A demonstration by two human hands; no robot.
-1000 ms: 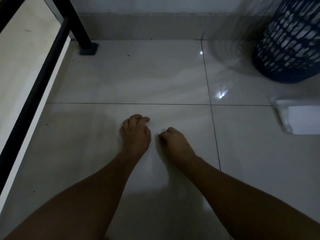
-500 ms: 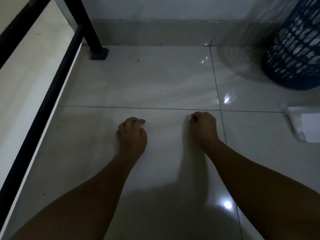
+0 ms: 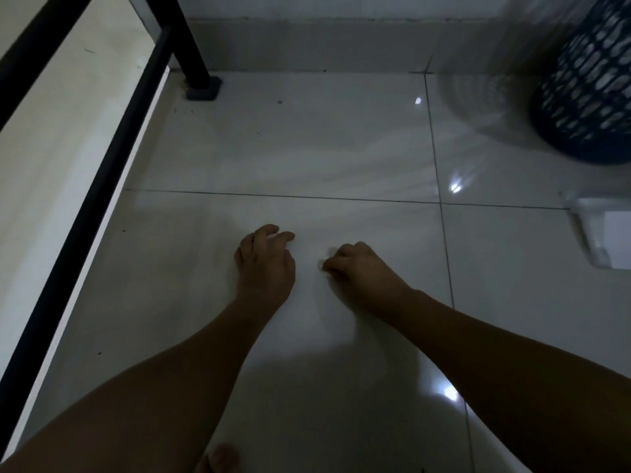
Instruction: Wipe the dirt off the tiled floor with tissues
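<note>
Both hands rest on the glossy white tiled floor [image 3: 307, 148], our left hand [image 3: 264, 264] loosely splayed and empty, our right hand [image 3: 362, 271] fisted over a barely visible pale tissue wad [image 3: 322, 264] that may shred or smear dirt.

A dim home corner: glossy tiled floor [image 3: 307, 148], blue laundry basket [image 3: 587, 97], black metal furniture frame [image 3: 194, 63].

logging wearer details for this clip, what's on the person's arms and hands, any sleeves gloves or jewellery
Both forearms are bare up to the frame edge, with no sleeves in view. The left hand and right hand wear no gloves. No watch, bracelet or ring shows, though the dim light could hide a thin one.
</note>
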